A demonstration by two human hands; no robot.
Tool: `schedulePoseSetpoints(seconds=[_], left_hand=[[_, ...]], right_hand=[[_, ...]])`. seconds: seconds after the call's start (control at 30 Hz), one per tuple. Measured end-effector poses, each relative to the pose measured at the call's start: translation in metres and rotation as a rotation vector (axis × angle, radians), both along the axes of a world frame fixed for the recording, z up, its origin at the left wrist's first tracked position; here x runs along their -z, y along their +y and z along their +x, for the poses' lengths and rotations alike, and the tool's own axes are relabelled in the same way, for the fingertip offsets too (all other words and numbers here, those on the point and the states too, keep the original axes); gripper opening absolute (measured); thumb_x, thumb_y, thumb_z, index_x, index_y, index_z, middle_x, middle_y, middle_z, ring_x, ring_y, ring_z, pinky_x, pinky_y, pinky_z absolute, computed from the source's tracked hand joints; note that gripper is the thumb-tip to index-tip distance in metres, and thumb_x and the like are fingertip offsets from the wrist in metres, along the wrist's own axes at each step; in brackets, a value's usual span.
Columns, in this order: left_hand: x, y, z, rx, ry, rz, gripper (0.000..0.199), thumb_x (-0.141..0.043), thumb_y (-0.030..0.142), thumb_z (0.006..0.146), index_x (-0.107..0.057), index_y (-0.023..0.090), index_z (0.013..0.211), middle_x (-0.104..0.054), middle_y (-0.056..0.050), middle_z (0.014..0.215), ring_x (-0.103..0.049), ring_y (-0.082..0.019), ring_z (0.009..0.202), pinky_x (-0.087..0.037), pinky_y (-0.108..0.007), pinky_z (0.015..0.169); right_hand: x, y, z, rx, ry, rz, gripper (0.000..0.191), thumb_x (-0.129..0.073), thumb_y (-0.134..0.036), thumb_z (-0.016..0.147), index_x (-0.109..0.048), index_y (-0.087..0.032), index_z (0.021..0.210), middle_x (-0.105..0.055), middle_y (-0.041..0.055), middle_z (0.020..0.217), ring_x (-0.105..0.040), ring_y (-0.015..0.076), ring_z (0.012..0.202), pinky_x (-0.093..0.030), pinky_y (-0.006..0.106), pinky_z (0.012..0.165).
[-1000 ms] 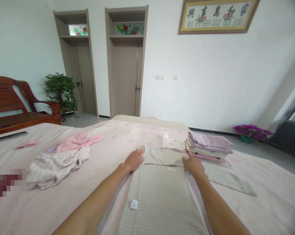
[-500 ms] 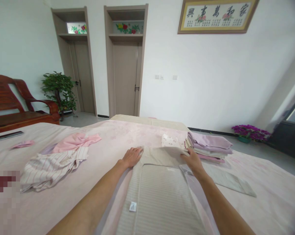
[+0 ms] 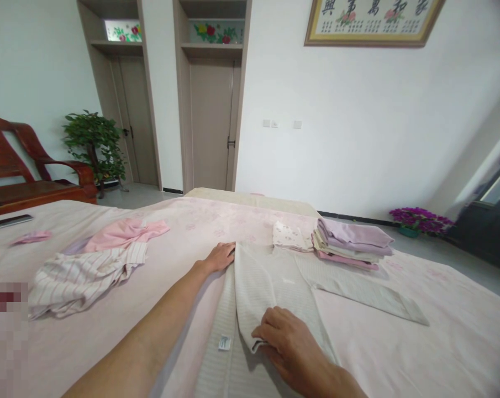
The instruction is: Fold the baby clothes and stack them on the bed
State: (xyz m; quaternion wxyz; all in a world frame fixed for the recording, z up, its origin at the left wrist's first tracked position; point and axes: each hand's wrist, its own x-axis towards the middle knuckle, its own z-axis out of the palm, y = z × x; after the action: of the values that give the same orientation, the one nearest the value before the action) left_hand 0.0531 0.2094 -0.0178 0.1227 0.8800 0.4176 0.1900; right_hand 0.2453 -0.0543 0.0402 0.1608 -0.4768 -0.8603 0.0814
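A pale grey-green striped long-sleeved shirt [image 3: 285, 298] lies on the bed in front of me, a small white label [image 3: 224, 343] at its left side. My left hand [image 3: 221, 256] is at the shirt's upper left corner, its fingers closed at the fold edge. With bent fingers, my right hand [image 3: 289, 342] grips the cuff end of one sleeve [image 3: 250, 293], which is folded down over the shirt's body. The other sleeve [image 3: 369, 293] stretches out flat to the right. My right thumb is partly hidden by the hand.
Right of centre stands a stack of folded clothes [image 3: 353, 240], with a folded white patterned garment [image 3: 289, 236] beside it. On the left lie a crumpled striped garment [image 3: 84, 282], a pink one [image 3: 121, 235] and a small pink piece [image 3: 32, 237]. The pink bedsheet [image 3: 183, 232] lies under everything.
My right hand has brought the sleeve end from the upper right down toward me, turning the sleeve to lie lengthwise. My left hand stays at the upper left corner. The view has tilted slightly downward.
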Motion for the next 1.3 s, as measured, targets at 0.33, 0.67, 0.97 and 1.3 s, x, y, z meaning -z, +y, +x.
schedulePoseSetpoints(seconds=[0.33,0.67,0.97,1.3], left_hand=[[0.008,0.006,-0.004,-0.039,-0.168,-0.039,0.044,-0.054,0.034,0.087,-0.047,0.02,0.128,-0.06,-0.009,0.129,-0.055,-0.022,0.119,-0.042,-0.034,0.101],[0.01,0.009,-0.006,0.017,-0.153,-0.038,0.04,-0.047,0.029,0.091,-0.056,0.022,0.129,-0.064,-0.006,0.127,-0.057,-0.021,0.118,-0.04,-0.033,0.103],[0.0,0.017,-0.007,0.062,-0.036,-0.085,0.046,-0.039,0.019,0.088,-0.059,0.021,0.129,-0.052,0.0,0.142,-0.047,-0.015,0.13,-0.03,-0.028,0.112],[-0.008,-0.008,0.006,-0.042,0.115,0.008,0.043,-0.042,0.021,0.089,-0.055,0.02,0.129,-0.046,-0.009,0.146,-0.043,-0.026,0.132,-0.026,-0.042,0.112]], right_hand=[[-0.005,-0.003,-0.021,0.056,0.111,0.002,0.021,-0.061,-0.015,0.086,-0.066,-0.029,0.1,-0.06,-0.0008,0.091,-0.05,0.0159,0.087,-0.032,0.028,0.075],[0.004,-0.006,-0.057,0.036,-0.103,0.019,0.003,-0.063,-0.021,0.084,-0.064,-0.023,0.084,-0.06,0.0003,0.088,-0.05,0.017,0.082,-0.028,0.03,0.067],[0.02,-0.011,-0.052,0.078,-0.056,0.029,0.007,-0.061,-0.02,0.083,-0.064,-0.025,0.087,-0.06,0.0011,0.089,-0.051,0.0178,0.082,-0.03,0.03,0.068],[0.017,-0.018,-0.051,-0.033,-0.009,0.093,0.017,-0.051,-0.034,0.09,-0.065,-0.024,0.088,-0.063,0.0019,0.09,-0.053,0.0182,0.085,-0.037,0.033,0.077]])
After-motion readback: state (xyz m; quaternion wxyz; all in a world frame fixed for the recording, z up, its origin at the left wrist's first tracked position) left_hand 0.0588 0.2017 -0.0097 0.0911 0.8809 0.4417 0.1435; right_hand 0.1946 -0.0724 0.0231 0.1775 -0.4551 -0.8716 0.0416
